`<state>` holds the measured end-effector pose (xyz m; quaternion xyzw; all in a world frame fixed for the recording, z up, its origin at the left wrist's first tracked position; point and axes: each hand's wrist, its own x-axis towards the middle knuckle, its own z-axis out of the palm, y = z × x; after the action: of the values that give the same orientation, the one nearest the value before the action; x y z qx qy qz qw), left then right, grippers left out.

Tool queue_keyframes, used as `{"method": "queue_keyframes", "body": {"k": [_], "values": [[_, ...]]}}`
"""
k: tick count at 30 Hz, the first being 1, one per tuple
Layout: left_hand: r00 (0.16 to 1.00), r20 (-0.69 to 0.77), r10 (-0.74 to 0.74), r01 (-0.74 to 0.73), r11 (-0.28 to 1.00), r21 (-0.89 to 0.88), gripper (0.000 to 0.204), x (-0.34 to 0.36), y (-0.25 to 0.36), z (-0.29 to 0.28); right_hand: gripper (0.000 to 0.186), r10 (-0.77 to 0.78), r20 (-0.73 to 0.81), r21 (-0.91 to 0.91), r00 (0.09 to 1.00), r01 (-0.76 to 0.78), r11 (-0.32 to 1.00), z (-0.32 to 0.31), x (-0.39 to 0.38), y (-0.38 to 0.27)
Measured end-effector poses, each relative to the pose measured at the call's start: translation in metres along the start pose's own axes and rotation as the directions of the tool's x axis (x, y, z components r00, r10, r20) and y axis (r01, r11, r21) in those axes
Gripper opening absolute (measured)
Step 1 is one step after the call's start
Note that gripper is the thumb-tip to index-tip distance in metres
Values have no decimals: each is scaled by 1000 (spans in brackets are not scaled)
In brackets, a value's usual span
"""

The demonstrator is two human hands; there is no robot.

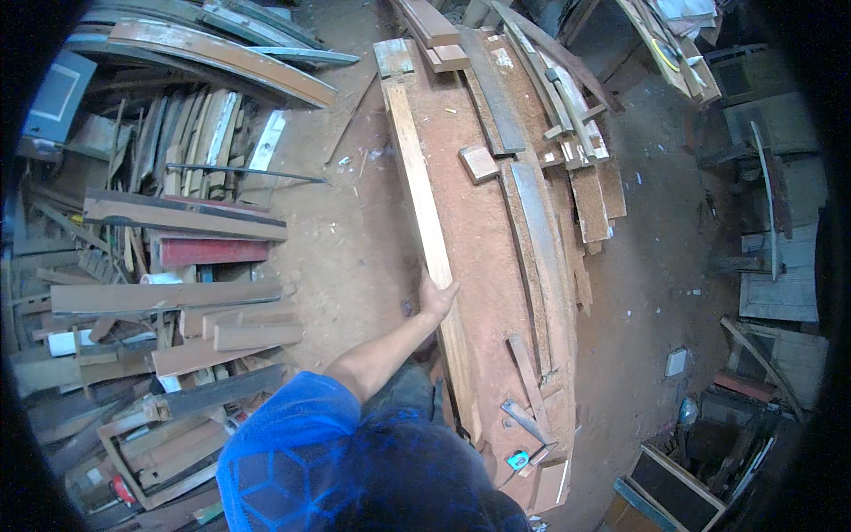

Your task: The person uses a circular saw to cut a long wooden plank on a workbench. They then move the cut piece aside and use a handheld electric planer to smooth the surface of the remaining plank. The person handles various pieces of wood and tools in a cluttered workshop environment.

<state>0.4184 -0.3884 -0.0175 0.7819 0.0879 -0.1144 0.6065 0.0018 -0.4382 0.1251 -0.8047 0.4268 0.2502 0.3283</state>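
A long pale wooden board (410,168) lies lengthwise along the left edge of the workbench (474,266). My left hand (438,296) grips it around the middle, fingers wrapped over the wood. Of my right hand (486,457), only a small patch of skin shows near the board's close end, beside my body; its fingers are hidden. A small square block (479,165) and long grey-topped strips (541,239) lie on the bench to the right. Nearer me are a short wooden strip (525,372), a metal tool (523,417) and a turquoise tape measure (518,460).
Stacked offcuts (222,337) and planks (226,53) crowd the left. More boards (558,97) sit at the bench's far end. Old panels (777,293) and framed pieces (674,488) line the right side beyond a dusty floor (638,293).
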Motion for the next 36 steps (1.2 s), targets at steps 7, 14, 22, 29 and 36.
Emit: {"method": "queue_keyframes", "body": {"k": [7, 14, 22, 29, 36], "values": [[996, 55, 76, -74, 997, -36, 82, 141, 7, -8, 62, 82, 157, -53, 984, -75, 996, 8, 52, -23], [999, -30, 15, -16, 1000, -3, 93, 115, 22, 0, 74, -258, -154, 34, 954, 266, 963, -1, 26, -26], [993, -109, 49, -26, 979, 201, 108, 11, 6, 6, 57, -28, -89, 106, 996, 37, 994, 3, -67, 88], [951, 301, -73, 87, 996, -34, 89, -73, 24, -38, 67, -304, -170, -77, 938, 294, 953, 27, -43, 135], [895, 250, -370, 227, 858, 460, 80, -308, -95, -171, 82, -522, -361, -9, 773, 557, 830, 39, -51, 165]]}}
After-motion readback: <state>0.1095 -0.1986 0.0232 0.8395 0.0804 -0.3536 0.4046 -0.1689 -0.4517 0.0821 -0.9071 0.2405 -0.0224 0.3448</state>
